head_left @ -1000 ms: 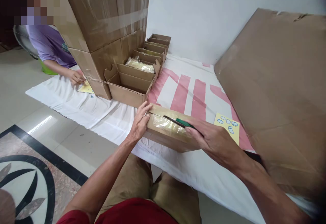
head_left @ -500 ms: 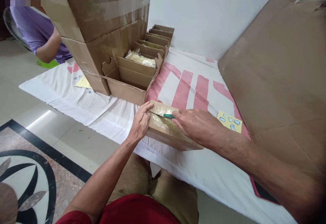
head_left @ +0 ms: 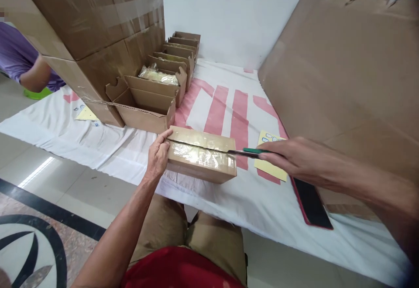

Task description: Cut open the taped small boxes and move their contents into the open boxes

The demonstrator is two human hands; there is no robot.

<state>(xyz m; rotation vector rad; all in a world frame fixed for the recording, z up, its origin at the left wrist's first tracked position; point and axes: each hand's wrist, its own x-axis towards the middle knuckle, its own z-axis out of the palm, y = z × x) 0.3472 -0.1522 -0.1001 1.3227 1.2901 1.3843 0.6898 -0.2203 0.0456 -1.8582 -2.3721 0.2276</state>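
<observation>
A small taped cardboard box (head_left: 203, 168) lies on the cloth in front of me, with a dark slit running along the middle of its top through the shiny tape. My left hand (head_left: 159, 155) grips the box's left end, thumb and fingers at the corner. In my right hand (head_left: 284, 155) is a green-handled box cutter (head_left: 250, 152). Its blade is at the right end of the slit, by the box's edge.
Open cardboard boxes (head_left: 144, 120) stand in a row beyond, one holding a plastic-wrapped packet (head_left: 159, 76). Stacked cartons (head_left: 94, 78) rise at left, near a person in a purple sleeve (head_left: 19, 56). At right are yellow paper (head_left: 270, 168), a phone (head_left: 312, 205) and a large cardboard sheet (head_left: 353, 87).
My right hand has drawn the box cutter rightward along the box's top, and the slit now spans its length. My left hand stays on the left end. The view has shifted right.
</observation>
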